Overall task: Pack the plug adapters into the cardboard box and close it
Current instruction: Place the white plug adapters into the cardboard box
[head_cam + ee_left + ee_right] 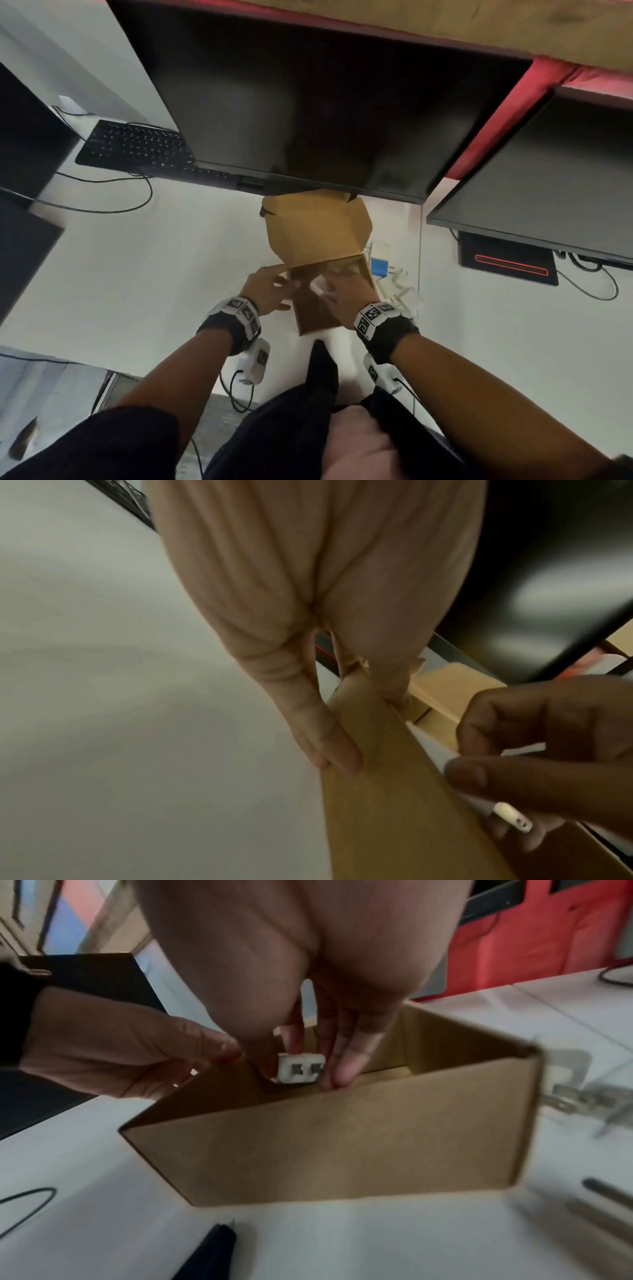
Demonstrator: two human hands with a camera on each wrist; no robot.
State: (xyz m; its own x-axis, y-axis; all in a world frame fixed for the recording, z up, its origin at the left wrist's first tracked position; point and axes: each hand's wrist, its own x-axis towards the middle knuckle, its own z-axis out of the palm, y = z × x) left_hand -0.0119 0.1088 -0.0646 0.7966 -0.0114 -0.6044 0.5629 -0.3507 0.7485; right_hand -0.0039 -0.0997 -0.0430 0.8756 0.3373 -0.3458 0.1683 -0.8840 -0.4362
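A brown cardboard box (pixel 313 313) stands open on the white desk, its lid (pixel 315 229) folded back toward the monitor. My left hand (pixel 286 286) pinches the box's left wall (pixel 363 723), fingers on both sides of it. My right hand (pixel 330 291) holds a white plug adapter (pixel 301 1069) just above the box opening, socket face toward the wrist camera. A blue adapter (pixel 378 267) and several pale adapters (pixel 402 289) with metal prongs (pixel 582 1100) lie on the desk right of the box. The box's inside bottom is mostly hidden.
A large dark monitor (pixel 325 102) overhangs the box's lid. A keyboard (pixel 137 147) and cables lie at the far left. A second monitor (pixel 548 171) and a black device with a red light (pixel 507 263) are on the right.
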